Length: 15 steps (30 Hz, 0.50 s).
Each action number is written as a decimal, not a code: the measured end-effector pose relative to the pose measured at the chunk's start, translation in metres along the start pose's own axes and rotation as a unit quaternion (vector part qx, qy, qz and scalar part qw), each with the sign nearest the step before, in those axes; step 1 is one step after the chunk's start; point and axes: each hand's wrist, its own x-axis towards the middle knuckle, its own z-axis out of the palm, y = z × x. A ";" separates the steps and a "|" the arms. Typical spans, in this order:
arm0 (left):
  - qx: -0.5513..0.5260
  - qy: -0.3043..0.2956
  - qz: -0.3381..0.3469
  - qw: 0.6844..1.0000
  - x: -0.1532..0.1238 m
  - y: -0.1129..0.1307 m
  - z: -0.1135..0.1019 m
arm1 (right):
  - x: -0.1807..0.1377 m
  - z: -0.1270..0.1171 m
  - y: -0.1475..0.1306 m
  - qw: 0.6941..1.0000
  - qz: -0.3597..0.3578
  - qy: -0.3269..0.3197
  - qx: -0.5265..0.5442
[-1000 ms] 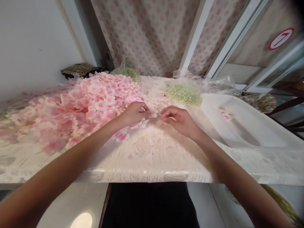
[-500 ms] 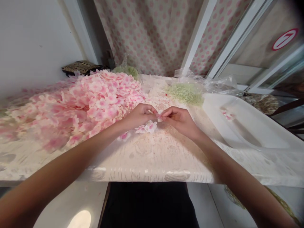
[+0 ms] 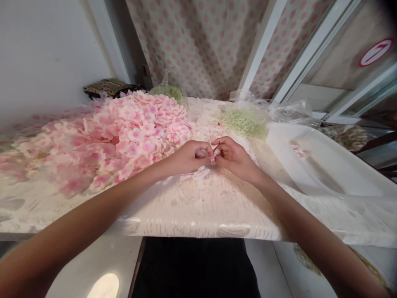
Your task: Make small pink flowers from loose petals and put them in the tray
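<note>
Above the middle of the table, my left hand (image 3: 194,155) and my right hand (image 3: 233,157) meet with their fingertips close together. Between them is a small pale pink artificial flower (image 3: 214,155), pinched by both. The right hand's index finger is lifted a little in a curve. Just below my left hand, a few white-pink loose blossoms (image 3: 200,173) lie on the patterned tablecloth (image 3: 198,207), partly covered by that hand. A large heap of pink artificial flowers (image 3: 139,128) spreads to the left, close to my left forearm.
Pale green stem-like strands (image 3: 243,122) lie behind my right hand, beside crumpled clear plastic (image 3: 288,111). To the right stands a white tray (image 3: 279,165) holding a few small pink-white bits (image 3: 299,151). A patterned pouch (image 3: 107,87) sits at the back left.
My hands have shifted slightly to the right and lower, with the small flower still between the fingertips. My left hand now covers more of the loose blossoms.
</note>
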 end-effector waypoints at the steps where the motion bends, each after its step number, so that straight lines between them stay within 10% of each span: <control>1: 0.019 0.005 0.004 1.000 0.000 0.000 -0.001 | 0.000 0.000 0.000 1.000 0.006 -0.009 -0.002; 7: 0.287 0.187 -0.071 0.937 0.003 -0.007 -0.048 | 0.003 -0.009 0.004 0.997 0.033 0.064 -0.018; 10: 0.469 0.147 -0.139 0.860 0.004 -0.016 -0.066 | 0.005 -0.012 0.006 0.995 0.044 0.088 -0.018; 15: 0.505 0.091 -0.123 0.849 0.012 -0.034 -0.054 | 0.005 -0.008 0.009 0.996 0.044 0.069 -0.027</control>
